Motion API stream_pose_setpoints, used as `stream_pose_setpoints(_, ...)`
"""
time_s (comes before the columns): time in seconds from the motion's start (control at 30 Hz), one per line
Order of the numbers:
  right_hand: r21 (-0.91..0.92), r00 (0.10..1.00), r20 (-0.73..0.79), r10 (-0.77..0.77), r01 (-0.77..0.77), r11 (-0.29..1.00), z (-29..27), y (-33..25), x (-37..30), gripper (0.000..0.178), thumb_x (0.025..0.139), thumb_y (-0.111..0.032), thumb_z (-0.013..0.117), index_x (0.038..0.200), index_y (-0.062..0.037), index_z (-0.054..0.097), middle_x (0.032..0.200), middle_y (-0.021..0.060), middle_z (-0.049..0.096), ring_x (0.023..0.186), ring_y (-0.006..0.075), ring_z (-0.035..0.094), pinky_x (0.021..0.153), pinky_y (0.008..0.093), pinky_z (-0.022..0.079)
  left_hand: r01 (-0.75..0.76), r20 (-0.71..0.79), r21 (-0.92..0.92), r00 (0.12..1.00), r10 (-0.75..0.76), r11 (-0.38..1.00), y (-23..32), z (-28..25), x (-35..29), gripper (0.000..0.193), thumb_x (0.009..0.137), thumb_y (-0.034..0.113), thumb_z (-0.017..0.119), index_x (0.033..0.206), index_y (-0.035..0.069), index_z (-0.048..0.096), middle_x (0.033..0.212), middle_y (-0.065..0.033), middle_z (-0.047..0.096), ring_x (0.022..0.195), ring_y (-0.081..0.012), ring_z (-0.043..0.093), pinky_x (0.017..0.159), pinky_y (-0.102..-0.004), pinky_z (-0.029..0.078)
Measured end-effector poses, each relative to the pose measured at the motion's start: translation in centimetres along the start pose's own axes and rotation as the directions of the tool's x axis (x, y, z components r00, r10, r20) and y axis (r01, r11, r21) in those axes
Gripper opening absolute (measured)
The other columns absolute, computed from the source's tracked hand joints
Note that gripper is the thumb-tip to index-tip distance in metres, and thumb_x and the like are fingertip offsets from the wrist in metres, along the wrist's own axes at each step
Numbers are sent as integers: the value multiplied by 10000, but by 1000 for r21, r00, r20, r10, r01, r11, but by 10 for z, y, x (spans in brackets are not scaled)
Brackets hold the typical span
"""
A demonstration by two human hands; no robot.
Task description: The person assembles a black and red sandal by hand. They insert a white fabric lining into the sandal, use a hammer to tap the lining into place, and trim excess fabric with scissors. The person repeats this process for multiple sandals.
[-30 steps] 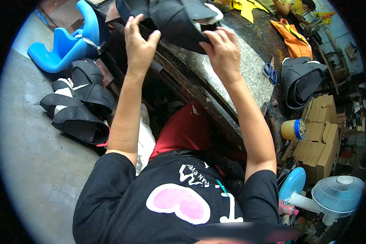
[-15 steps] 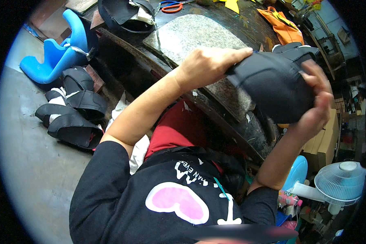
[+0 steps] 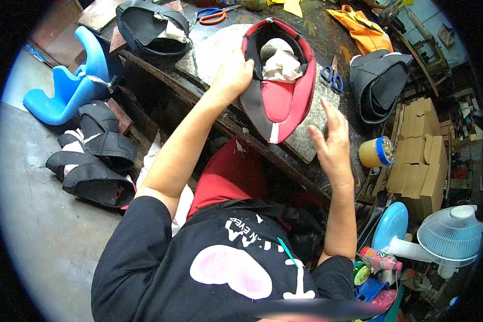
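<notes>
A sewn black-and-red shell (image 3: 301, 99) stands over the stone slab (image 3: 212, 53), its hollow inside facing me. It is long and oval with a pointed near end, and a crumpled white cloth (image 3: 283, 70) sits within it. My left hand (image 3: 233, 75) grips its left rim, thumb showing and the other fingers mostly hidden behind. To the right of the shell, my right hand (image 3: 334, 142) is off it, fingers spread and holding nothing. Blue-handled scissors (image 3: 333, 78) lie just beyond the right fingertips.
Black shells lie stacked at the table's right (image 3: 380, 86), at its far left (image 3: 150, 29) and on the floor (image 3: 99, 177). A jar with a blue lid (image 3: 375, 152), orange-handled scissors (image 3: 213, 15), an orange bag (image 3: 362, 29), cardboard boxes (image 3: 418, 161) and a fan (image 3: 449, 236) stand around.
The shell has moved left and turned over, from its black outside to its red-lined hollow. My right hand has let go of it. The blue-handled scissors and jar have come into sight.
</notes>
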State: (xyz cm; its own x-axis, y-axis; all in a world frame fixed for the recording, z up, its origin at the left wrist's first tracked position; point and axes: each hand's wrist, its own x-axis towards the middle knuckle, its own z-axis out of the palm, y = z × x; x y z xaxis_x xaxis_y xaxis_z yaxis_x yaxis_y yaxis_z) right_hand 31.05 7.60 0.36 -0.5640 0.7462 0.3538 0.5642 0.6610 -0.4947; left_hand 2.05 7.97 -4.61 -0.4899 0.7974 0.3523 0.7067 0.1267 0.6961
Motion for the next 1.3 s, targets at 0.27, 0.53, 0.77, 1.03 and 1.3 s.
stream_pose_setpoints(0.27, 21, 888, -119, -444, 449, 893, 42, -15, 57, 580, 928, -147, 696, 1458, -30, 491, 1419, 240, 537, 1331, 403, 512, 1131, 467, 391, 356, 301, -402, 922, -245, 844, 20, -21, 9, 638, 926, 327, 668, 1403, -55, 483, 1097, -336, 665, 1016, -417, 679, 946, -478, 514)
stream_pose_setpoints(0.53, -150, 950, 116, -290, 306, 940, 72, -50, 84, 973, 834, -577, 733, 1512, 32, 392, 1458, 269, 506, 1404, 422, 431, 1175, 484, 334, 416, 371, -632, 903, -216, 654, 10, -28, -19, 605, 1041, 475, 458, 1547, 146, 427, 1149, -271, 605, 671, -235, 712, 532, -314, 588)
stream_pose_setpoints(0.77, 353, 997, -79, 22, 7, 936, 61, -26, 48, 288, 977, -96, 599, 1238, 0, 673, 1056, 176, 732, 1000, 268, 711, 869, 343, 534, 175, 138, -486, 983, -123, 856, 1, 1, -21, 578, 908, 95, 596, 1478, 101, 497, 881, -129, 675, 576, -173, 675, 506, -316, 570)
stream_pose_setpoints(1.03, 0, 817, -562, -134, 162, 987, -28, -41, 23, 343, 1008, -67, 598, 1335, 32, 624, 1125, 143, 742, 833, 141, 671, 778, 316, 554, 51, -156, -198, 984, -82, 979, -42, -5, 55, 573, 878, 96, 565, 1441, 4, 514, 772, -115, 721, 546, -168, 665, 533, -326, 551)
stream_pose_setpoints(1.3, -363, 955, 82, -284, 294, 884, 44, -72, -20, 461, 859, -287, 761, 1253, -61, 681, 1046, 172, 742, 883, 309, 711, 793, 435, 571, -606, -360, 31, 735, 574, 795, 15, -45, 19, 419, 892, 35, 651, 1307, 33, 597, 1197, -195, 638, 1140, -368, 609, 1001, -413, 494)
